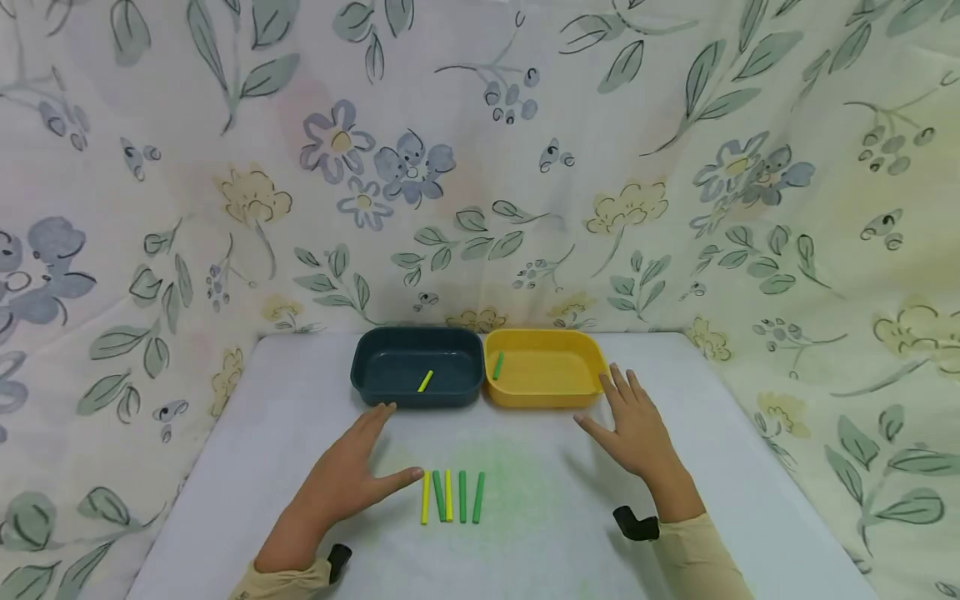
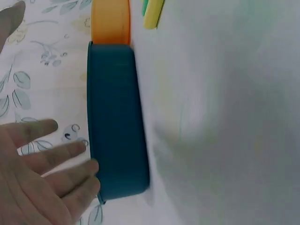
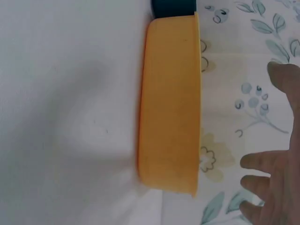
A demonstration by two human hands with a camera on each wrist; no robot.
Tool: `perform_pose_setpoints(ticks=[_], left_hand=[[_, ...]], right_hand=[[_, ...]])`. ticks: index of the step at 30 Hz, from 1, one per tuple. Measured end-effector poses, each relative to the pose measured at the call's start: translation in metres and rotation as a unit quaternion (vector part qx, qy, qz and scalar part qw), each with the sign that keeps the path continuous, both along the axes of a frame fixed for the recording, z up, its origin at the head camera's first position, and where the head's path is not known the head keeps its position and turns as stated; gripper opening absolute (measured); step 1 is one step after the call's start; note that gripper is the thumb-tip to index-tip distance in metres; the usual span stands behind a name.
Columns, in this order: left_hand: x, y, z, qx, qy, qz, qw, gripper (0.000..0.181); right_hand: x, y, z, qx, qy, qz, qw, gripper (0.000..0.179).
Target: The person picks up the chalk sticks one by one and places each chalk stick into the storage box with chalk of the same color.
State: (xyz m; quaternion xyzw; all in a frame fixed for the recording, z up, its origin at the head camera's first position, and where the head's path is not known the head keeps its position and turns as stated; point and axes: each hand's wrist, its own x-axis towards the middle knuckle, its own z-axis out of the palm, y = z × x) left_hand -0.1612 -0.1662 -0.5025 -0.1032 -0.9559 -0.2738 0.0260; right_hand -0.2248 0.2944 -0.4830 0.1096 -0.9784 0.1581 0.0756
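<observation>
My left hand (image 1: 347, 473) hovers over the table's left side with thumb and fingers spread and nothing in it. Beside its thumb tip lies a row of thin sticks: two yellow sticks (image 1: 425, 498) and three green sticks (image 1: 462, 497). The right hand (image 1: 637, 427), also empty with fingers spread, is near the front right corner of the yellow bin (image 1: 547, 399). Inside that bin is one green stick (image 1: 498, 366). A dark blue bin (image 1: 417, 398) adjoins it on the left and holds one yellow stick (image 1: 425, 381).
Both bins stand at the back of the white table (image 1: 540, 542), against a floral cloth (image 1: 480, 167) that also hangs along the sides. A black wrist-camera piece (image 1: 636, 525) sits at the right cuff, another black piece (image 1: 340, 562) at the left. Pale green tints the tabletop.
</observation>
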Motion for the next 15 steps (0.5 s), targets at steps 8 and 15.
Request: perform_pose_setpoints(ticks=[8, 15], left_hand=[[0.002, 0.014, 0.007, 0.028, 0.017, -0.027, 0.9991, 0.111], [0.002, 0.027, 0.004, 0.033, 0.023, -0.069, 0.9968, 0.107]], right_hand=[[-0.012, -0.003, -0.003, -0.016, -0.006, 0.010, 0.9998, 0.098], [-0.029, 0.001, -0.003, -0.017, -0.010, 0.010, 0.9998, 0.097]])
